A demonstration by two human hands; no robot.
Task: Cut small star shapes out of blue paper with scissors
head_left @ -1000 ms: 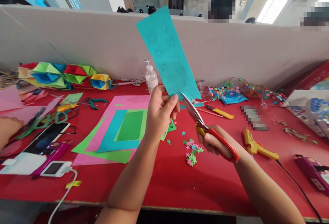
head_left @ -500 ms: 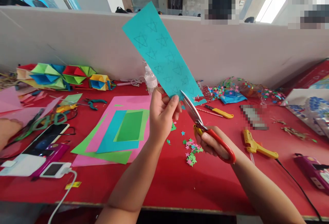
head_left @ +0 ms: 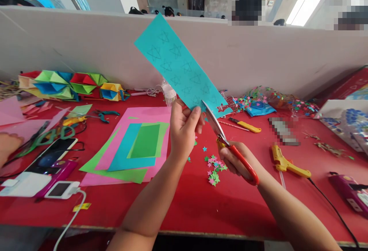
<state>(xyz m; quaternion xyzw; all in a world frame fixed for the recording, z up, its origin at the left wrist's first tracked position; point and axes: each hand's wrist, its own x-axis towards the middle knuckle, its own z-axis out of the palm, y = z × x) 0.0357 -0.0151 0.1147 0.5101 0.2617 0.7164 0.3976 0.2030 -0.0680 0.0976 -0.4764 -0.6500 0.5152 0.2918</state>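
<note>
My left hand pinches the lower end of a teal paper strip with pencilled stars and holds it up, tilted toward the upper left. My right hand grips red-handled scissors; their blades meet the strip's lower right edge beside my left thumb. A small heap of cut paper stars lies on the red table under the hands.
Stacked pink, green and teal sheets lie left of my hand. A yellow glue gun, a yellow utility knife, a water bottle, folded paper shapes, phones and another person's hand surround them.
The teal strip has swung from nearly upright to leaning further left, its star side now facing me. The scissors stayed at the strip's lower edge and shifted slightly left.
</note>
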